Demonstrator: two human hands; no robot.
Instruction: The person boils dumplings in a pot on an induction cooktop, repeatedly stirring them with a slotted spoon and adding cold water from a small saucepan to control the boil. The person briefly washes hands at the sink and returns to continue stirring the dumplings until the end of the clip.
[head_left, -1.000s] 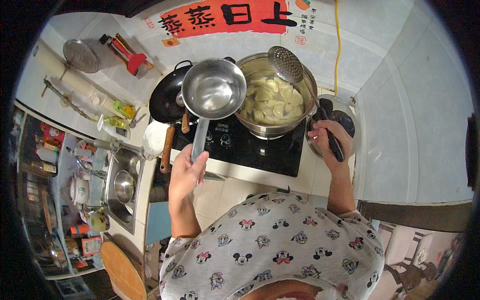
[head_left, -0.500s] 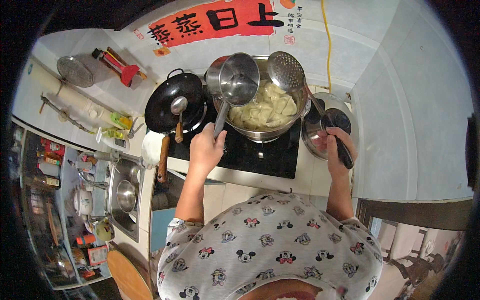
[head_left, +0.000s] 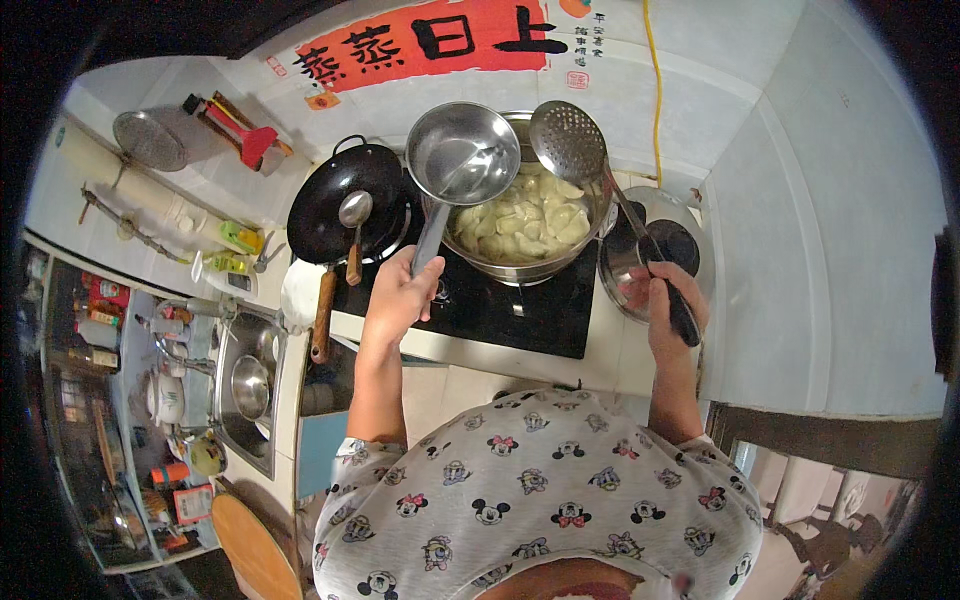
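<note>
My left hand (head_left: 400,295) is closed round the grey handle of a metal water dipper (head_left: 450,150). The dipper's round bowl faces up over the left rim of a steel pot (head_left: 510,270), hiding part of it. In the pot, pale dumplings (head_left: 525,220) crowd together in water. My right hand (head_left: 677,305) grips the black handle of a perforated metal skimmer (head_left: 567,140). The skimmer's head is raised above the pot's far right side, with nothing seen on it.
On the left burner of the black cooktop (head_left: 510,320) sits a black wok (head_left: 330,215) with a wooden-handled spoon (head_left: 355,208) across it. A glass lid (head_left: 640,280) lies right of the pot. The sink (head_left: 240,420) is at left, and a tiled wall stands behind.
The dipper has turned from tipped over the pot to facing up, and my left hand has shifted slightly left. The skimmer stays nearly in place.
</note>
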